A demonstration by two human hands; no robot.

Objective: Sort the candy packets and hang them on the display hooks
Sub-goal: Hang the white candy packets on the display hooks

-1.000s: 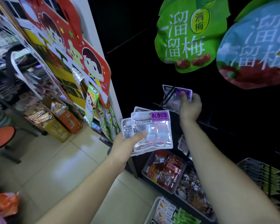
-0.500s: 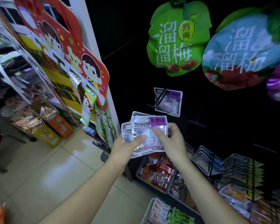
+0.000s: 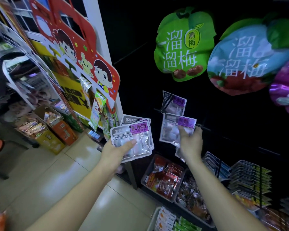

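Right hand (image 3: 191,144) grip now holds packet (image 3: 170,129) pulled from stack (image 3: 132,139); left hand (image 3: 115,152) grips stack; hook (image 3: 202,127) near.

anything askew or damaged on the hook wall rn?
Nothing spilled or torn. Only oddity: the hung packet sits a bit crooked on its hook, top edge sloping down to the right. The right hand holds a second packet tilted near a second hook; the left hand grips the stack.
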